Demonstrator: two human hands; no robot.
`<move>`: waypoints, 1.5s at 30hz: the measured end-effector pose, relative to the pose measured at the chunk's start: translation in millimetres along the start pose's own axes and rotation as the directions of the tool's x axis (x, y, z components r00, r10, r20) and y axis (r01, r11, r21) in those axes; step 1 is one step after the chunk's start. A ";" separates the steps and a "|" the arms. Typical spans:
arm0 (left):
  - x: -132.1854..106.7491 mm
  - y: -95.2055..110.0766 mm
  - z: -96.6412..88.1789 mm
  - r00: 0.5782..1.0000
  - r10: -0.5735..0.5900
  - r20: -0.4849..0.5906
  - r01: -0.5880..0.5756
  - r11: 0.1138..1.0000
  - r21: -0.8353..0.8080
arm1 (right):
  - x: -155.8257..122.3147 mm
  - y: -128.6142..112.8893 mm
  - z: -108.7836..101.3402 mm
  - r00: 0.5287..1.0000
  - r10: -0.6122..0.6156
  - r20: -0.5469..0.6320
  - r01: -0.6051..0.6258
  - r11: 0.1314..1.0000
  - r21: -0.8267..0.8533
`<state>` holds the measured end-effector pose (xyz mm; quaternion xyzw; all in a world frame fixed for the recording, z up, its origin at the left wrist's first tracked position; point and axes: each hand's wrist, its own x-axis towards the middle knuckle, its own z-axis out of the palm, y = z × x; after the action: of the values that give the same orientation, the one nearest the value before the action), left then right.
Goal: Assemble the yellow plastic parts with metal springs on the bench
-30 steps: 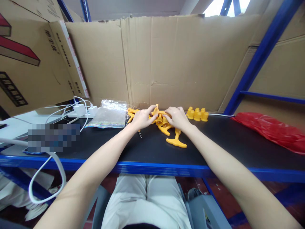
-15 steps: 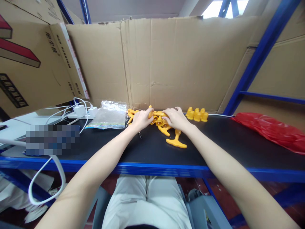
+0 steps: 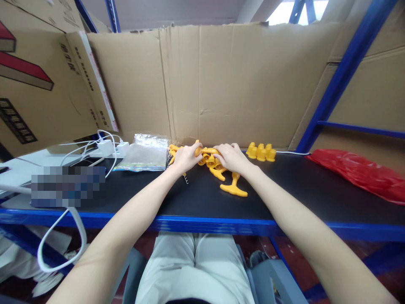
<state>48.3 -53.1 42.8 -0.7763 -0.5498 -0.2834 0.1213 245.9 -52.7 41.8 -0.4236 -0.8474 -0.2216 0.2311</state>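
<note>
You sit facing a tall wall of brown corrugated cardboard (image 3: pixel 237 84); below it runs the black shelf top with a blue steel edge (image 3: pixel 196 207), with a crumpled red plastic bag (image 3: pixel 357 171) far to your right and a clear shiny plastic bag (image 3: pixel 144 154) to your left. Between your hands, close to the cardboard, lies the heap of yellow plastic parts (image 3: pixel 211 160); a yellow T-shaped piece (image 3: pixel 234 188) lies just in front of it and a row of small yellow caps (image 3: pixel 261 152) just beside it. Your left hand (image 3: pixel 185 158) is curled around one rounded part at the heap's edge; your right hand (image 3: pixel 230 157) rests palm-down on the heap, fingers bent, and I cannot tell whether it grips anything. This looks like picking through and fitting parts; a lift calls for a firm pinch on a single piece, clear of its neighbours.
</note>
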 end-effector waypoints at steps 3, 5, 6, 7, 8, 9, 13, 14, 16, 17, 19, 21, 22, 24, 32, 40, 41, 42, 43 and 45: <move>-0.2 1.3 -0.7 0.999 -0.014 0.032 0.013 0.999 0.032 | 0.7 -1.9 -1.4 1.000 -0.001 0.021 0.002 0.999 -0.050; -0.4 2.9 -0.9 0.999 -0.007 0.032 0.006 1.000 0.029 | 1.1 -2.5 -3.7 1.000 -0.001 0.002 0.001 0.997 -0.081; -0.6 3.6 -1.1 1.000 -0.002 0.029 0.001 1.000 0.025 | 1.2 -2.4 -4.7 1.000 0.002 -0.012 -0.003 0.996 -0.090; -0.7 4.3 -1.3 1.000 0.002 0.025 -0.003 1.000 0.021 | 1.2 -2.0 -5.3 1.000 0.005 -0.026 -0.008 0.996 -0.092; -0.8 4.8 -1.5 1.000 0.006 0.025 -0.006 1.000 0.017 | 1.1 -1.3 -5.4 0.999 0.008 -0.036 -0.011 0.996 -0.086; -0.8 5.0 -1.7 1.000 0.007 0.026 -0.007 1.000 0.015 | 1.0 -0.5 -5.0 0.999 0.010 -0.040 -0.013 0.997 -0.073; -0.1 1.5 -1.1 1.000 0.002 0.025 -0.003 1.000 0.017 | 0.3 2.1 -0.6 1.000 0.006 -0.017 -0.006 1.000 0.014; 0.3 -0.1 -0.6 1.000 0.002 0.021 -0.002 1.000 0.020 | 0.4 2.1 0.4 1.000 0.003 -0.010 -0.002 0.999 0.035; 1.0 -3.2 0.6 1.000 0.006 0.014 -0.007 1.000 0.028 | 0.6 1.4 1.3 1.000 0.002 0.009 -0.003 0.998 0.062; 1.2 -4.1 1.2 1.000 0.008 0.014 -0.008 0.999 0.032 | 0.8 0.9 1.0 1.000 0.004 0.022 -0.005 0.998 0.064; 1.4 -4.5 2.3 1.000 0.006 0.019 -0.007 0.999 0.041 | 0.9 0.1 -1.1 0.999 0.008 0.037 -0.009 0.999 0.040; 1.3 -2.9 2.8 1.000 0.010 0.025 -0.011 0.999 0.040 | 0.8 0.5 -4.8 1.000 0.004 0.027 -0.004 1.000 -0.009; 1.2 -1.5 2.8 1.000 0.016 0.027 -0.017 0.999 0.036 | 0.6 1.3 -6.7 1.000 0.002 0.015 -0.002 0.999 -0.033; 0.9 1.4 2.5 0.999 0.032 0.032 -0.033 0.999 0.023 | 0.3 3.4 -9.8 1.000 0.008 -0.011 -0.009 0.997 -0.070; -0.2 5.5 -0.3 0.998 0.030 0.057 -0.030 1.000 -0.006 | 1.2 6.2 -8.7 1.000 0.027 -0.015 -0.029 0.987 -0.156; 0.6 0.7 3.2 0.998 0.020 0.059 -0.020 1.000 0.002 | 0.3 13.6 -10.0 0.991 0.127 -0.034 -0.132 0.973 -0.189; 1.5 -3.0 3.9 0.998 -0.004 0.055 0.003 1.000 0.010 | -1.5 21.6 -9.5 0.983 0.172 -0.061 -0.180 0.968 -0.175; 2.5 -7.5 4.6 0.998 -0.035 0.046 0.034 0.999 0.018 | -3.8 31.4 -8.8 0.969 0.229 -0.091 -0.241 0.958 -0.155; 3.7 -12.6 5.4 0.997 -0.064 0.044 0.064 0.998 0.018 | -6.7 42.7 -8.0 0.951 0.284 -0.120 -0.299 0.945 -0.131; 6.3 -23.3 6.7 0.991 -0.129 0.040 0.128 0.992 0.018 | -13.3 67.3 -6.6 0.880 0.439 -0.180 -0.459 0.884 -0.087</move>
<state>30.4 -36.3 38.1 -0.7439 -0.6033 -0.2705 0.0976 309.6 -28.1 51.3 -0.6040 -0.6894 -0.2478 0.3138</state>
